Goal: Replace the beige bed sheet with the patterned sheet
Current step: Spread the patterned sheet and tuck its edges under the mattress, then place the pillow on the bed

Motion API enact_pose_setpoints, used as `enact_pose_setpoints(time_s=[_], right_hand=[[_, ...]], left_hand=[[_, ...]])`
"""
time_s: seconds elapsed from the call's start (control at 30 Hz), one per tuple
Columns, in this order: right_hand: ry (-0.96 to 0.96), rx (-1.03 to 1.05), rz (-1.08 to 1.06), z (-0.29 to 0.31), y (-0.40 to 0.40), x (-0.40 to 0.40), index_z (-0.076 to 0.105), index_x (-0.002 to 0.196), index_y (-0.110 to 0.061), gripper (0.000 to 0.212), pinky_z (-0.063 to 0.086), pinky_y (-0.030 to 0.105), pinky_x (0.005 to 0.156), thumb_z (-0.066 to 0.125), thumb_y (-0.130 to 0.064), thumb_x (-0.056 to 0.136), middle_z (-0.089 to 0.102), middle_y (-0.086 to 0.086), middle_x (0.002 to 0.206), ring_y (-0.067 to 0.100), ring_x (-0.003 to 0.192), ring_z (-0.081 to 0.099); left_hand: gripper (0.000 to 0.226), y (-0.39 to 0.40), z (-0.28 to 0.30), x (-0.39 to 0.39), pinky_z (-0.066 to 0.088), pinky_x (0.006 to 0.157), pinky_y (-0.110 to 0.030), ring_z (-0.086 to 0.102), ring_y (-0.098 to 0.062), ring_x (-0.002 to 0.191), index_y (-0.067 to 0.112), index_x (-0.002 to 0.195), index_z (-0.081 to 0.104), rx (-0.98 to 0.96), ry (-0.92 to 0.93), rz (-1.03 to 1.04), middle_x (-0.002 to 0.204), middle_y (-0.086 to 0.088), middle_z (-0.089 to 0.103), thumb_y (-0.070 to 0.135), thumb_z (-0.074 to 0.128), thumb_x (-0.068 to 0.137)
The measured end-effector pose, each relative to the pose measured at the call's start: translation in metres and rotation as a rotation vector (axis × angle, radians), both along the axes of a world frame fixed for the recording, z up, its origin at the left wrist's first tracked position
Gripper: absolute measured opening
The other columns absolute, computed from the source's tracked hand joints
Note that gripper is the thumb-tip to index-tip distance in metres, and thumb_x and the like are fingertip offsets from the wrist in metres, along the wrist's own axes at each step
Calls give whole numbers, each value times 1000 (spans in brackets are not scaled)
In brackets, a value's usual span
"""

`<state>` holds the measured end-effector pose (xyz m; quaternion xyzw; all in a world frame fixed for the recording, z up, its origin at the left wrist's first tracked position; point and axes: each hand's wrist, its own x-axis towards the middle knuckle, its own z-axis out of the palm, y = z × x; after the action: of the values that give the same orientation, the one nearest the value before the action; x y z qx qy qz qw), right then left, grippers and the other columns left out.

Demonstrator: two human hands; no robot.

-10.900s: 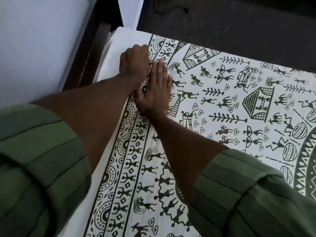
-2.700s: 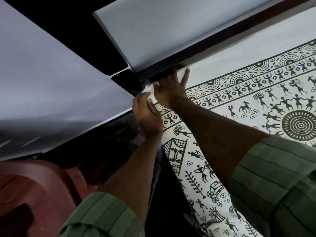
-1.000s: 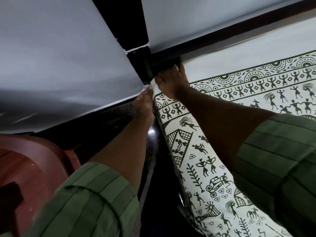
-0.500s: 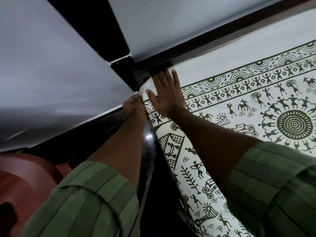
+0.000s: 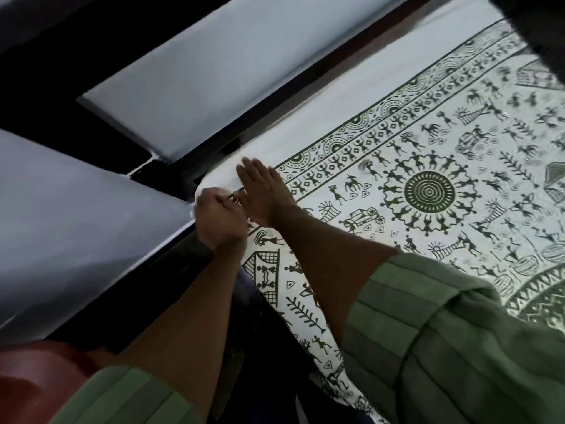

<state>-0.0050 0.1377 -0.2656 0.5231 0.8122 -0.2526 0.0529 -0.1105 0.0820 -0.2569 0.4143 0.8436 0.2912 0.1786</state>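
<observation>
The patterned sheet (image 5: 428,191), white with dark green folk figures and a round medallion, lies spread over the bed. Its plain white border runs along the far edge to a corner by the dark bed frame. My right hand (image 5: 263,194) lies flat on that corner with straight fingers. Just to its left, my left hand (image 5: 220,218) is curled and grips the sheet's corner edge where it hangs over the mattress side. No beige sheet is visible.
Pale walls (image 5: 214,62) meet close behind the bed corner, with the dark wooden frame (image 5: 214,148) between wall and mattress. A reddish-brown chair or stool (image 5: 33,381) stands at the lower left. The gap beside the bed is narrow and dark.
My left hand has come up from beside the mattress and now grips the corner of the sheet. My right hand stays flat on the corner. The view has swung right.
</observation>
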Motion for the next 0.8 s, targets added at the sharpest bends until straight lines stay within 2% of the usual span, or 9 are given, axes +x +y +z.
enact_pose_setpoints(time_s=[0.07, 0.13, 0.27, 0.4, 0.47, 0.57, 0.63, 0.8], right_hand=[[7, 56, -113, 9, -12, 31, 24, 160, -10, 64, 20, 48, 124, 27, -44, 105, 24, 14, 166, 32, 154, 19], [-2, 61, -302, 13, -23, 72, 31, 155, -11, 63, 29, 49, 118, 39, -44, 103, 36, 13, 158, 32, 147, 29], [-82, 17, -547, 20, -58, 151, 29, 155, -12, 68, 35, 48, 113, 48, -48, 100, 37, 12, 154, 32, 142, 34], [-102, -43, -719, 39, -95, 218, 34, 151, -11, 67, 37, 48, 108, 55, -44, 97, 41, 15, 148, 34, 137, 37], [-72, -75, -840, 51, -118, 250, 38, 147, -11, 60, 39, 49, 106, 54, -42, 98, 43, 15, 145, 35, 136, 39], [-74, -67, -940, 67, -158, 291, 35, 149, -9, 63, 40, 49, 104, 51, -43, 100, 42, 15, 146, 35, 137, 38], [-82, -62, -1010, 74, -191, 321, 33, 151, -8, 65, 41, 49, 103, 52, -43, 99, 40, 16, 148, 35, 137, 38], [-102, -83, -1246, 90, -269, 383, 31, 153, -8, 69, 41, 50, 105, 54, -45, 98, 39, 16, 148, 36, 138, 37]], left_hand=[[18, 7, 3, 37, 43, 75, -36, 64, -29, 92, 18, 95, 66, -8, -59, -263, 97, -7, 70, 16, 48, 91], [17, 16, 12, 74, 44, 74, -35, 65, -29, 95, 21, 96, 66, -134, -123, -378, 100, -5, 72, 19, 49, 93], [17, 14, 32, 142, 47, 81, -32, 65, -29, 102, 20, 95, 69, -318, -120, -658, 103, -5, 73, 21, 54, 87], [6, 5, 48, 209, 44, 80, -26, 67, -26, 103, 26, 77, 61, -429, -152, -934, 102, -4, 74, 27, 59, 83], [10, -8, 56, 246, 46, 82, -28, 67, -26, 104, 27, 77, 61, -481, -124, -1023, 103, -4, 74, 26, 60, 87], [10, -37, 66, 294, 49, 84, -32, 66, -27, 103, 26, 77, 60, -507, -85, -1134, 101, -4, 72, 30, 56, 86], [6, -62, 75, 329, 50, 82, -34, 66, -27, 98, 25, 80, 61, -536, -78, -1214, 97, -3, 72, 27, 57, 84], [14, -119, 100, 411, 44, 79, -26, 66, -21, 94, 26, 81, 61, -568, -30, -1460, 99, -3, 74, 13, 60, 85]])
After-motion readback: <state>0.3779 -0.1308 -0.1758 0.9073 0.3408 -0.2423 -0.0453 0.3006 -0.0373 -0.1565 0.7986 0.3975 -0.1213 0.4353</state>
